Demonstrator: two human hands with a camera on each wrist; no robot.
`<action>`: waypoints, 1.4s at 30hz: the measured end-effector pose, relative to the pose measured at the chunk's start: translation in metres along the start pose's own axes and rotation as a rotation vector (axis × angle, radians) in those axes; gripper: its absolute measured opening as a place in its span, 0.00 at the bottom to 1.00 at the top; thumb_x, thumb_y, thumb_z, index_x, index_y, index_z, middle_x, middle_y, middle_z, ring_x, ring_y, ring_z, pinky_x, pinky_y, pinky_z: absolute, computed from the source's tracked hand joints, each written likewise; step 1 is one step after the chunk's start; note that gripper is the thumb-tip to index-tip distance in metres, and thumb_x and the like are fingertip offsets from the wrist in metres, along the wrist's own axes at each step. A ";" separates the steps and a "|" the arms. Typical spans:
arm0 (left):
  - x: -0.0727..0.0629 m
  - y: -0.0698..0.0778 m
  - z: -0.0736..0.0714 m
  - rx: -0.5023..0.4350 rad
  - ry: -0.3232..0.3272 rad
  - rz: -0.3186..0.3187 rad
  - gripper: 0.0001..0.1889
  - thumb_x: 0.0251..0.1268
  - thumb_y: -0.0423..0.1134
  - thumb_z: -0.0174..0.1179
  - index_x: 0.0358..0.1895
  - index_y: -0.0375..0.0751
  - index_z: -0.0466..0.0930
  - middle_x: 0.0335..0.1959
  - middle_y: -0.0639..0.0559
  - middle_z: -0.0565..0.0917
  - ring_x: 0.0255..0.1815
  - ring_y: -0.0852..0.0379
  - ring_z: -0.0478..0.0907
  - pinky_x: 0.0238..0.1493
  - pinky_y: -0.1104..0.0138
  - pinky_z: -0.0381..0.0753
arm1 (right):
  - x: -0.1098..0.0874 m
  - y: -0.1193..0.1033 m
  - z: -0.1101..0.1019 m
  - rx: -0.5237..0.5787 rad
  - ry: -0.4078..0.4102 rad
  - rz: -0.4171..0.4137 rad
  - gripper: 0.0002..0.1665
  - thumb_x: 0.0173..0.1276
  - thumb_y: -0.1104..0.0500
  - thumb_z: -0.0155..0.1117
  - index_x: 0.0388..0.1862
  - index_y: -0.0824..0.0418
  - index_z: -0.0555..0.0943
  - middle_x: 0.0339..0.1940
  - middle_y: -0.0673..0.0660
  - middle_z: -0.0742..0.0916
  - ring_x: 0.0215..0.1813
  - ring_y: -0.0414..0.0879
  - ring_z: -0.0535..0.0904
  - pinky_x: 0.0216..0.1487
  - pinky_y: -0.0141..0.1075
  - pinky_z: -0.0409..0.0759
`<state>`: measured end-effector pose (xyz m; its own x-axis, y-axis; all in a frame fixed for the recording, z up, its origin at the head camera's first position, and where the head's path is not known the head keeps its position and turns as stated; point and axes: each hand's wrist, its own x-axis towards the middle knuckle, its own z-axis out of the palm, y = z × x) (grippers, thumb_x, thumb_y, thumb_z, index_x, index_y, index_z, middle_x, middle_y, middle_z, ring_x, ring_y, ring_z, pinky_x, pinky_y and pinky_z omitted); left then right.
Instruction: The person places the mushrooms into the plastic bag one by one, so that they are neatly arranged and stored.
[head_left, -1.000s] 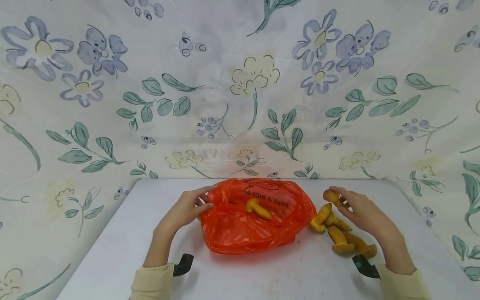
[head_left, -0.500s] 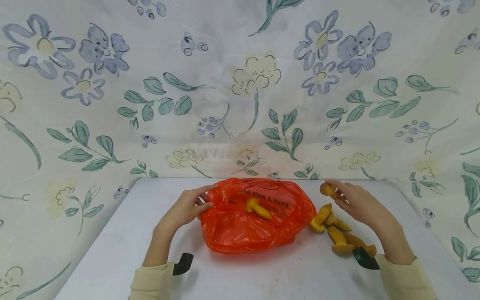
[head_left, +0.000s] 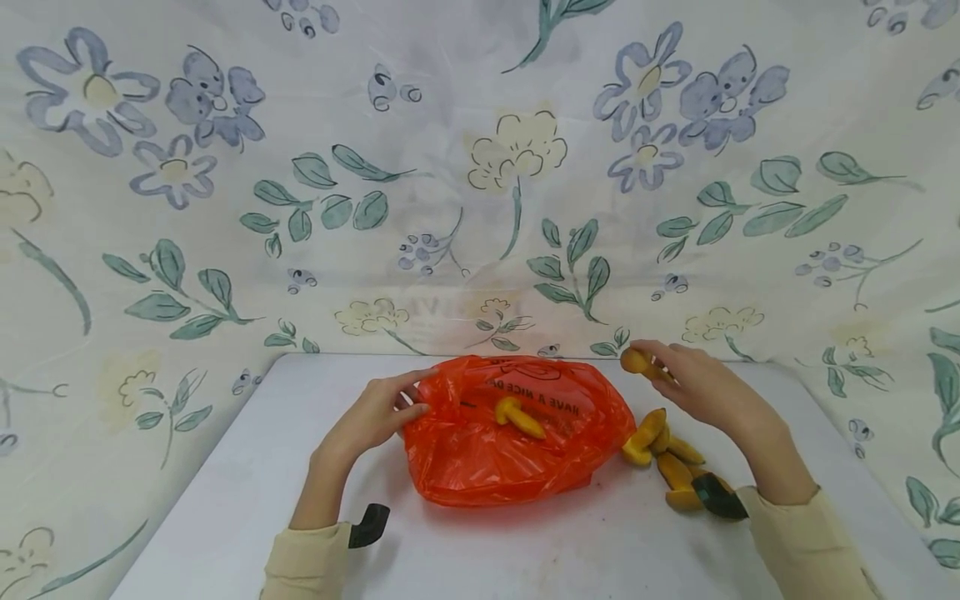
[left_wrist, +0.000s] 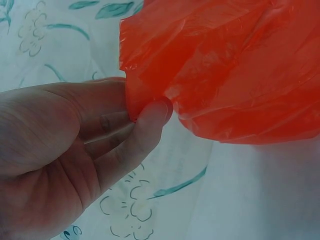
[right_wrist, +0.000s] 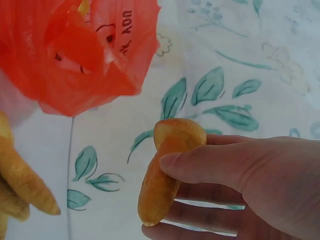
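Observation:
A red plastic bag lies open-mouthed on the white table, with a yellow mushroom inside it. My left hand pinches the bag's left edge between thumb and fingers, as the left wrist view confirms on the red film. Off to the right, my right hand holds another mushroom by its stem, thumb across it, cap toward the bag. That mushroom is raised above the table, beyond the bag's right rim and apart from it.
Several more mushrooms lie in a loose pile on the table, right beside the bag; the right wrist strap end partly covers the pile. A floral cloth hangs behind the table.
My right hand has risen from above the pile and moved left, carrying its mushroom closer to the bag. The left hand and the bag stay nearly still.

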<state>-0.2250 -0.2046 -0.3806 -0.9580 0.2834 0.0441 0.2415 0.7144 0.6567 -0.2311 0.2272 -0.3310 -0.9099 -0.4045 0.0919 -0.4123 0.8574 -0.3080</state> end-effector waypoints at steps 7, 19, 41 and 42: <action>0.000 0.000 0.000 0.006 0.000 -0.003 0.29 0.66 0.33 0.62 0.70 0.47 0.70 0.42 0.45 0.84 0.34 0.56 0.79 0.33 0.68 0.86 | 0.008 -0.016 -0.008 -0.004 -0.022 -0.002 0.31 0.69 0.63 0.62 0.70 0.53 0.68 0.50 0.62 0.85 0.48 0.56 0.82 0.43 0.47 0.86; -0.002 0.000 0.002 -0.012 0.001 -0.010 0.29 0.66 0.32 0.62 0.70 0.48 0.70 0.42 0.46 0.84 0.33 0.57 0.79 0.32 0.68 0.86 | 0.027 -0.042 -0.005 -0.010 -0.046 -0.037 0.31 0.69 0.63 0.62 0.70 0.52 0.69 0.52 0.61 0.85 0.48 0.54 0.83 0.46 0.47 0.86; 0.000 -0.003 0.000 -0.020 -0.001 0.013 0.28 0.66 0.33 0.62 0.70 0.48 0.70 0.41 0.46 0.84 0.32 0.57 0.80 0.31 0.69 0.85 | 0.059 -0.090 0.023 0.059 -0.071 -0.139 0.27 0.69 0.59 0.64 0.67 0.51 0.73 0.58 0.54 0.85 0.59 0.51 0.81 0.60 0.48 0.81; 0.000 -0.003 0.000 -0.023 -0.002 0.013 0.28 0.66 0.33 0.62 0.70 0.48 0.70 0.41 0.46 0.84 0.32 0.57 0.80 0.31 0.69 0.85 | 0.059 -0.091 0.024 0.063 -0.072 -0.140 0.27 0.69 0.59 0.64 0.67 0.51 0.73 0.58 0.54 0.85 0.59 0.51 0.81 0.60 0.47 0.81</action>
<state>-0.2257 -0.2067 -0.3822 -0.9545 0.2937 0.0514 0.2504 0.6959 0.6731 -0.2466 0.1178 -0.3204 -0.8369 -0.5427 0.0705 -0.5294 0.7703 -0.3555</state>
